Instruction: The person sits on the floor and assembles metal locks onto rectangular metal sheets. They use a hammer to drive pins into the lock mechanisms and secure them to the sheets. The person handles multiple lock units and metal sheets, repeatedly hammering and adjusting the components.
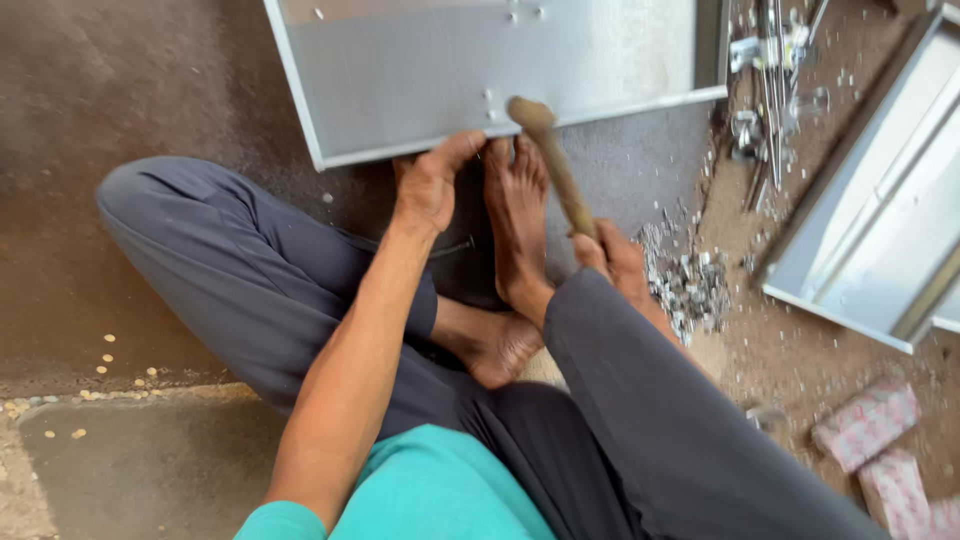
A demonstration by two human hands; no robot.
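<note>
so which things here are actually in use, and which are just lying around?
In use:
- left hand pressing the sheet-metal panel edge
- right hand gripping the wooden tool handle over that edge

Lying about:
- pile of small metal bits
- second metal tray
- pink-white packets
- loose metal brackets

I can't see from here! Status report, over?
Left hand pressing metal panel edge. Right hand gripping wooden-handled hammer. Bare foot against panel. Small metal bits alongside.

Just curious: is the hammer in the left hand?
No, the right hand grips the hammer; the left hand rests at the metal sheet's edge.
</note>
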